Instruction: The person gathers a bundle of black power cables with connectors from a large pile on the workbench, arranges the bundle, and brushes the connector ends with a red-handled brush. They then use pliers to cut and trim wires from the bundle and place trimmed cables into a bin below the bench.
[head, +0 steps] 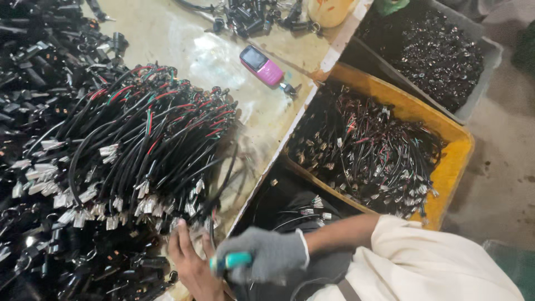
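Black wire harnesses (139, 150) with red/green cores and white tags piled on the worn beige bench (223, 61), left of the yellow plastic bin (454, 161). Bare left hand (192, 267) touches the pile's near edge, grip apart. Grey-gloved right hand (267, 256), grip clamped on a teal-handled tool (231, 261), just beside the left hand.

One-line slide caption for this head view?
Gloved right hand grips a teal-handled tool beside the bare left hand, under a bundle of black cables.
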`<move>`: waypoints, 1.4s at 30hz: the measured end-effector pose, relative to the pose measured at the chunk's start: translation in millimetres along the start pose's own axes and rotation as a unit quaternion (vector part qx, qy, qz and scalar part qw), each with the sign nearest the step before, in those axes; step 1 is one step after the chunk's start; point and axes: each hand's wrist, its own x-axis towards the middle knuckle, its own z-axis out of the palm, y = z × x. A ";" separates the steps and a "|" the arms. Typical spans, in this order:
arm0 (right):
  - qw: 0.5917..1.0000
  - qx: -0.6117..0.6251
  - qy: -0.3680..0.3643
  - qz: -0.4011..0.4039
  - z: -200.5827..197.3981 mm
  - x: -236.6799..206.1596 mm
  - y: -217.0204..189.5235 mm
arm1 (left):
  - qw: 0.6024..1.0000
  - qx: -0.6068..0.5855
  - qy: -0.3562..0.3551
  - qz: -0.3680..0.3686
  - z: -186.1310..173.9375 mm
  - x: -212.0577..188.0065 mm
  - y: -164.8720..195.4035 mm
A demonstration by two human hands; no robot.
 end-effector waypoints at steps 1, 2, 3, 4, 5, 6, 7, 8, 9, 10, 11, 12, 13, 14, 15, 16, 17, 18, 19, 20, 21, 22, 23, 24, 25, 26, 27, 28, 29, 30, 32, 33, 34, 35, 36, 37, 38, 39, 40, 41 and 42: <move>1.000 0.011 -0.001 -0.018 2.3 -1.6 -7.5 | 0.998 0.061 -0.003 -0.001 2.4 8.1 -0.7; 0.999 0.024 0.006 -0.025 1.9 -1.8 -10.6 | 0.992 0.122 -0.010 -0.002 4.7 14.7 -1.0; 0.999 0.040 0.020 -0.022 -0.4 -0.8 -9.8 | 0.992 0.123 -0.030 -0.014 7.0 20.0 -1.3; 0.998 0.049 0.045 -0.007 -5.0 1.5 -4.7 | 0.991 0.125 -0.044 -0.025 8.9 25.9 -2.1; 0.995 0.061 0.077 0.022 -11.1 4.7 3.4 | 0.990 0.125 -0.053 -0.036 11.8 29.2 -0.9; 0.989 0.072 0.115 0.058 -18.0 8.5 15.1 | 0.990 0.138 -0.023 -0.023 14.2 30.1 0.9; 0.978 0.099 0.158 0.092 -26.7 14.1 29.9 | 0.989 0.147 0.006 -0.008 18.1 29.0 4.7; 0.964 0.179 0.184 0.068 -35.9 21.6 47.6 | 0.987 0.153 0.038 0.012 23.6 27.7 8.8; 0.943 0.258 0.208 0.040 -44.3 25.3 63.6 | 0.992 0.110 0.051 0.048 30.6 24.7 14.5; 0.931 0.273 0.217 0.110 -48.8 25.9 76.1 | 0.992 0.071 0.061 0.083 38.4 18.0 21.8; 0.913 0.292 0.220 0.179 -50.6 29.4 87.4 | 0.990 0.035 0.070 0.115 46.0 11.3 28.0; 0.889 0.314 0.218 0.250 -49.9 31.9 94.9 | 0.990 0.037 0.039 0.129 52.6 4.6 32.6; 0.884 0.333 0.220 0.244 -47.8 33.8 99.2 | 0.989 0.040 0.003 0.141 59.7 -1.9 36.6; 0.879 0.348 0.223 0.236 -45.1 34.9 99.7 | 0.987 0.040 -0.029 0.153 66.0 -4.4 38.1; 0.875 0.362 0.225 0.229 -41.4 33.2 95.9 | 0.983 0.079 -0.075 0.148 70.8 -6.1 38.7; 0.864 0.415 0.209 0.192 -38.4 31.9 89.5 | 0.975 0.117 -0.123 0.141 74.9 -4.7 38.4; 0.850 0.467 0.190 0.153 -35.4 28.4 79.5 | 0.964 0.156 -0.168 0.133 77.0 -2.0 37.7; 0.833 0.515 0.172 0.109 -35.5 27.3 69.9 | 0.972 0.134 -0.121 0.150 79.4 4.0 37.0; 0.922 0.358 0.132 0.057 -36.7 21.6 57.7 | 0.977 0.109 -0.075 0.169 80.8 12.1 36.8; 0.978 0.188 0.091 0.006 -38.3 11.6 42.9 | 0.979 0.081 -0.032 0.186 81.4 18.8 38.7; 0.980 0.178 0.090 0.009 -39.8 8.7 31.8 | 0.969 0.146 -0.026 0.198 81.6 27.3 40.5; 0.981 0.171 0.086 0.012 -38.9 4.7 19.6 | 0.956 0.211 -0.022 0.205 81.5 35.7 42.8; 0.983 0.164 0.078 0.013 -37.8 3.0 9.8 | 0.938 0.277 -0.015 0.209 82.1 44.2 45.2; 0.985 0.157 0.066 0.011 -36.6 1.6 2.1 | 0.944 0.258 -0.002 0.206 83.5 51.9 48.2; 0.987 0.150 0.054 0.002 -34.8 1.2 -3.1 | 0.948 0.243 0.015 0.204 84.8 58.9 50.2; 0.989 0.145 0.040 -0.010 -34.1 -0.3 -5.4 | 0.951 0.231 0.033 0.202 86.8 65.9 51.7; 0.989 0.144 0.024 -0.021 -32.0 -1.9 -5.9 | 0.956 0.208 0.040 0.203 88.8 71.7 52.4; 0.990 0.126 0.061 -0.018 -31.0 -4.5 -3.0 | 0.961 0.185 0.043 0.201 91.9 76.4 53.4; 0.988 0.113 0.102 -0.010 -31.6 -9.6 1.1 | 0.966 0.163 0.040 0.199 94.5 80.1 54.3; 0.985 0.086 0.149 -0.005 -31.3 -15.8 6.7 | 0.970 0.149 0.026 0.192 98.5 83.9 55.4; 0.984 0.054 0.167 -0.009 -32.2 -33.2 19.0 | 0.972 0.134 0.013 0.195 102.0 86.4 57.6; 0.988 0.045 0.147 -0.032 -34.3 -40.6 27.7 | 0.966 0.135 0.022 0.217 101.9 86.3 58.5; 0.990 0.038 0.126 -0.054 -35.7 -48.2 34.9 | 0.961 0.137 0.030 0.237 98.0 82.7 58.3; 0.985 0.038 0.168 -0.033 -38.0 -55.8 41.0 | 0.965 0.107 0.023 0.239 92.6 77.4 57.7; 0.977 0.036 0.210 -0.011 -39.9 -62.3 45.5 | 0.967 0.076 0.016 0.243 83.9 69.5 56.1; 0.958 0.085 0.273 0.009 -41.6 -67.8 49.1 | 0.967 0.046 0.011 0.251 75.2 63.6 52.7; 0.932 0.133 0.335 0.030 -43.1 -72.3 51.0 | 0.961 0.046 0.000 0.274 64.7 54.2 49.3; 0.900 0.179 0.394 0.053 -45.6 -75.8 52.9 | 0.954 0.046 -0.013 0.296 53.1 41.7 46.0; 0.859 0.225 0.454 0.081 -45.9 -78.4 53.0 | 0.947 0.044 -0.030 0.318 46.8 34.2 43.0; 0.851 0.271 0.447 0.062 -48.0 -79.3 54.6 | 0.941 0.046 -0.084 0.326 45.3 30.4 40.3; 0.844 0.281 0.452 0.060 -47.4 -79.8 54.5 | 0.932 0.045 -0.138 0.332 45.9 27.4 38.2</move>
